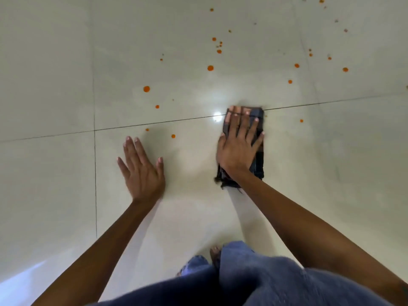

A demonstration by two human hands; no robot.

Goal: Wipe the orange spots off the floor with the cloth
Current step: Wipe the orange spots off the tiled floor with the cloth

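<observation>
A dark folded cloth [258, 120] lies flat on the pale tiled floor [55, 85], straddling a grout line. My right hand [238, 146] presses on it with fingers spread straight. My left hand [141, 171] rests flat on the bare tile to the left, fingers spread. Several orange spots dot the floor ahead: one large spot [146, 89] at left, another [210, 68] in the middle, small ones [173, 136] near my left hand, and more [297, 65] to the far right.
My knees in blue denim [254, 272] fill the bottom of the view, with toes [215, 250] showing. Grout lines cross the tiles. A bright light reflection [217, 115] sits just left of the cloth.
</observation>
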